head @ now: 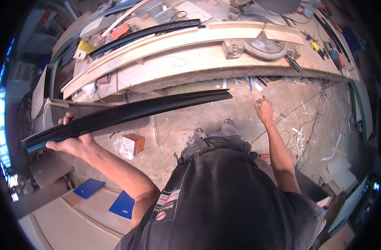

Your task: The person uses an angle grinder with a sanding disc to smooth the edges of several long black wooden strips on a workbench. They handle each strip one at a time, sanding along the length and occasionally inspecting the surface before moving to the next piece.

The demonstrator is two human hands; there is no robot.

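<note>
My left hand (76,143) grips a long black moulding strip (128,111) near its left end, thumb below and fingertips over the far edge. The strip has a lengthwise channel, and a bluish sheen shows at its near end. It slants up to the right, above the floor and in front of the workbench (165,75). Past the strip's far end, my right hand (264,108) hangs over the floor with loosely curled fingers and nothing visible in it. On the bench, what looks like a mitre saw (267,48) stands behind long pale wooden strips (178,39).
Another black strip (153,31) lies on the bench near a yellow block (86,47). Cables (315,125) and offcuts (299,140) litter the concrete floor at right. A small box (132,145) stands below my left forearm. Blue sheets (89,188) rest on a pale panel (65,222).
</note>
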